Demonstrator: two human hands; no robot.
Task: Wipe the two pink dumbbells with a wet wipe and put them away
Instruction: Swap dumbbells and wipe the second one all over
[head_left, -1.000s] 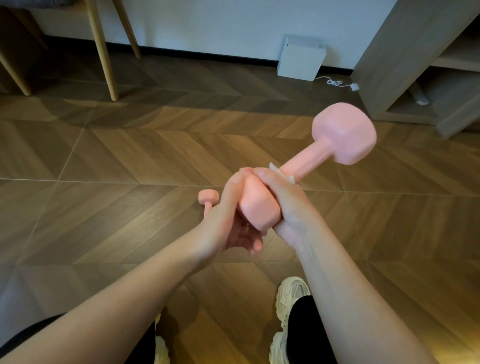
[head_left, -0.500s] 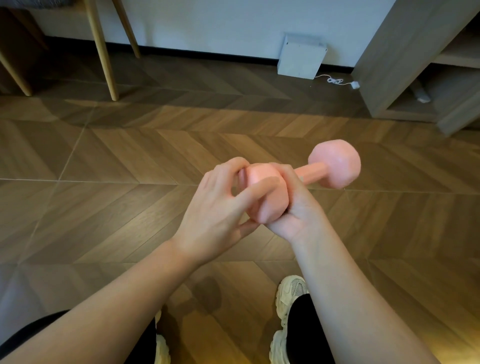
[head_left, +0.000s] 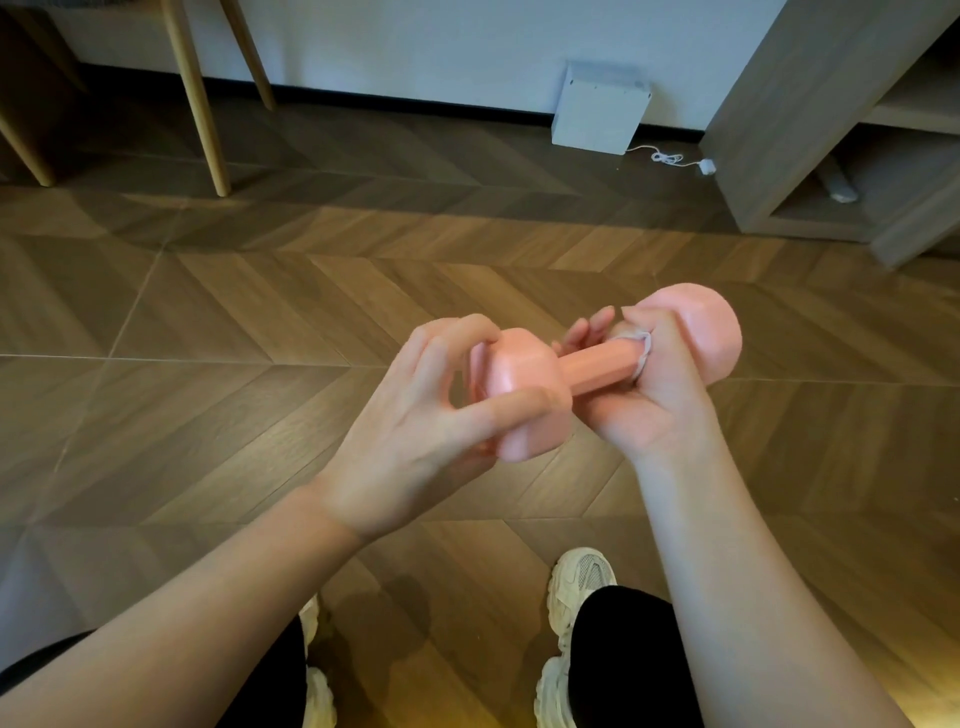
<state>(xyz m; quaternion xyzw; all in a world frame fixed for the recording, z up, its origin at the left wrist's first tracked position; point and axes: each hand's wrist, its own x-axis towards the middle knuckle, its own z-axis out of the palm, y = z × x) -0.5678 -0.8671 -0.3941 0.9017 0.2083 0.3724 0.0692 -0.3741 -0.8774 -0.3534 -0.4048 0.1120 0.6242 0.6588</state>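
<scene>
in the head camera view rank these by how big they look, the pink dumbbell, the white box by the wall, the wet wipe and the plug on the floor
1. pink dumbbell, though it is nearest the camera
2. white box
3. wet wipe, mostly hidden under the right hand
4. plug, close to the wipe's visible part
</scene>
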